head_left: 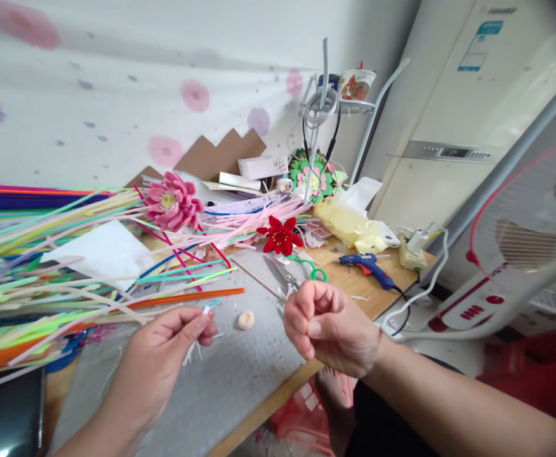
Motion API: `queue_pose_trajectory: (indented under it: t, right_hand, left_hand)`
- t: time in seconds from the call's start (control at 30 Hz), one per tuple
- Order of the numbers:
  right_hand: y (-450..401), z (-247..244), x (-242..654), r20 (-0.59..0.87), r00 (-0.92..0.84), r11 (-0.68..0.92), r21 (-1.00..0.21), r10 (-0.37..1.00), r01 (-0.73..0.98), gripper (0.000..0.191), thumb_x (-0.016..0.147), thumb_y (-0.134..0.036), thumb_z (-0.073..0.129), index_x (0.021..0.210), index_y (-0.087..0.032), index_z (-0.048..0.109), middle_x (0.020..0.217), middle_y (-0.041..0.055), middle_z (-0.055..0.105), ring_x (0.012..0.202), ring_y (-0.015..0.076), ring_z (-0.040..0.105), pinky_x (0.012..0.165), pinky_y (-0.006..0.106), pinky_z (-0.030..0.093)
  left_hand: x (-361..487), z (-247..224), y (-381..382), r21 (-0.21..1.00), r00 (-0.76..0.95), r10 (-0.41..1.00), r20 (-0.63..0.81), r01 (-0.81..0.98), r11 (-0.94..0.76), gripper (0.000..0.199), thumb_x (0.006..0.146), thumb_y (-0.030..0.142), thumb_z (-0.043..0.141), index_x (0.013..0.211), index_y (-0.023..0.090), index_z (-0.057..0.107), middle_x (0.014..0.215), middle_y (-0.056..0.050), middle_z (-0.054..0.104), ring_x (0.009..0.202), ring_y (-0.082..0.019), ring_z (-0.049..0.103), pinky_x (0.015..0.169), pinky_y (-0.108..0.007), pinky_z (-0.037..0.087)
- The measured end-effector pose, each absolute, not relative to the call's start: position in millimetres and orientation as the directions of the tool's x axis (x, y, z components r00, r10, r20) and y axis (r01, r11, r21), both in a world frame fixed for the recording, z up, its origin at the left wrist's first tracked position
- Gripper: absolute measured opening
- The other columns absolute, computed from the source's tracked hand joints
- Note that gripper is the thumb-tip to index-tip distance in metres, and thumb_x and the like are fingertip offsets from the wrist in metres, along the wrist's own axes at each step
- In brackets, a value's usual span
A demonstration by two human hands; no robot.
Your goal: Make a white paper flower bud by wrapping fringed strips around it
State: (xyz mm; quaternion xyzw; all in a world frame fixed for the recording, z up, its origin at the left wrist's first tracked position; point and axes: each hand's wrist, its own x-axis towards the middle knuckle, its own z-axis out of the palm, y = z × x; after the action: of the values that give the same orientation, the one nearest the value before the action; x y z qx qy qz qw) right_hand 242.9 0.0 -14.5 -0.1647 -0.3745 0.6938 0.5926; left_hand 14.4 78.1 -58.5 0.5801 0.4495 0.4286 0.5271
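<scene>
Over the grey mat [240, 393], my left hand [173, 343] pinches a small bundle of thin white strands [193, 353] with a pale blue end showing above the fingers. My right hand [328, 327] is closed, thumb against the fingers, to the right of the mat's middle. Whatever it may hold is too small or hidden to make out. Between the hands lies a small beige roll [246, 320]. Scissors [284, 274] and a thin wooden stick [258, 278] lie just behind my right hand.
Many coloured pipe cleaners [35, 228] spread across the left side. A red flower [280, 235] and a pink flower [172, 202] stand at the back. A blue glue gun [368, 268] lies right, near a power strip [412, 252]. A fan [535, 235] stands beyond the table edge.
</scene>
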Motion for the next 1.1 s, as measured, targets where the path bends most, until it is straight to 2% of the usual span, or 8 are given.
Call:
queue_pose_trajectory:
  t: [0.17, 0.3, 0.37, 0.47, 0.57, 0.67, 0.87, 1.1]
  right_hand:
    - [-8, -19, 246, 0.193, -0.307, -0.035, -0.794, 0.932, -0.607, 0.02, 0.071, -0.023, 0.078, 0.075, -0.015, 0.06, 0.063, -0.0017, 0.064, 0.046, 0.0064, 0.059, 0.042, 0.015, 0.045]
    - [-16, -17, 249, 0.083, -0.51, -0.112, -0.934, 0.856, -0.34, 0.017, 0.076, -0.028, 0.072, 0.076, -0.015, 0.061, 0.05, -0.0058, 0.055, 0.035, 0.0022, 0.041, 0.036, 0.012, 0.033]
    - [-16, -12, 250, 0.082, -0.549, 0.025, -0.994, 0.832, -0.111, 0.013, 0.074, -0.021, 0.071, 0.068, -0.014, 0.062, 0.054, -0.0048, 0.053, 0.044, 0.004, 0.043, 0.043, 0.014, 0.038]
    - [-14, -2, 249, 0.112, -0.593, 0.275, -0.942, 0.797, 0.192, 0.005, 0.075, -0.01, 0.065, 0.072, -0.013, 0.068, 0.069, 0.0016, 0.061, 0.065, 0.0105, 0.056, 0.062, 0.021, 0.047]
    - [-11, 4, 247, 0.029, -0.592, 0.279, -0.9, 0.805, 0.335, 0.011, 0.078, -0.011, 0.062, 0.083, -0.013, 0.071, 0.067, 0.0014, 0.063, 0.058, 0.0101, 0.057, 0.056, 0.02, 0.046]
    - [-7, 5, 241, 0.089, -0.587, 0.334, -0.885, 0.804, 0.323, 0.008, 0.078, -0.012, 0.063, 0.078, -0.014, 0.07, 0.072, 0.0033, 0.065, 0.063, 0.0108, 0.059, 0.058, 0.02, 0.048]
    - [18, -10, 221, 0.296, -0.22, 0.354, -0.883, 0.929, 0.307, 0.009, 0.083, -0.02, 0.06, 0.084, -0.015, 0.068, 0.078, 0.0037, 0.066, 0.071, 0.0128, 0.059, 0.066, 0.025, 0.047]
    - [36, -18, 204, 0.105, -0.34, 0.067, -0.99, 0.935, -0.121, 0.005, 0.076, -0.017, 0.07, 0.077, -0.014, 0.066, 0.072, -0.0009, 0.065, 0.068, 0.0098, 0.06, 0.068, 0.024, 0.048]
  left_hand:
    - [17, -56, 76, 0.998, 0.232, 0.973, -0.002, 0.064, -0.013, 0.02, 0.075, 0.038, 0.07, 0.078, 0.018, 0.069, 0.072, -0.001, 0.069, 0.068, -0.015, 0.059, 0.066, -0.026, 0.045]
    - [20, -49, 70, 0.999, 0.261, 0.965, 0.011, 0.038, -0.022, 0.017, 0.08, 0.035, 0.066, 0.085, 0.019, 0.068, 0.074, -0.001, 0.069, 0.069, -0.015, 0.06, 0.068, -0.027, 0.045]
    - [21, -46, 67, 0.999, 0.285, 0.958, 0.039, 0.012, -0.044, 0.014, 0.081, 0.032, 0.064, 0.083, 0.019, 0.067, 0.073, 0.0, 0.068, 0.069, -0.015, 0.059, 0.068, -0.027, 0.045]
    - [20, -44, 64, 0.997, 0.345, 0.936, 0.073, -0.019, -0.071, 0.012, 0.084, 0.029, 0.062, 0.079, 0.019, 0.066, 0.072, 0.0, 0.066, 0.069, -0.014, 0.059, 0.068, -0.027, 0.045]
    - [18, -44, 61, 0.995, 0.404, 0.91, 0.094, -0.052, -0.08, 0.012, 0.086, 0.028, 0.059, 0.08, 0.02, 0.065, 0.073, 0.001, 0.065, 0.07, -0.013, 0.059, 0.07, -0.027, 0.045]
    - [16, -44, 59, 0.995, 0.453, 0.886, 0.099, -0.061, -0.079, 0.011, 0.088, 0.026, 0.057, 0.082, 0.021, 0.065, 0.073, 0.002, 0.065, 0.072, -0.013, 0.059, 0.072, -0.026, 0.044]
    - [15, -41, 57, 0.993, 0.581, 0.806, 0.116, -0.059, -0.1, 0.012, 0.088, 0.024, 0.057, 0.081, 0.022, 0.066, 0.072, 0.003, 0.066, 0.072, -0.011, 0.059, 0.072, -0.023, 0.043]
    - [16, -33, 54, 0.988, 0.648, 0.748, 0.142, -0.048, -0.146, 0.014, 0.085, 0.021, 0.057, 0.076, 0.021, 0.067, 0.069, 0.003, 0.066, 0.069, -0.011, 0.058, 0.069, -0.023, 0.043]
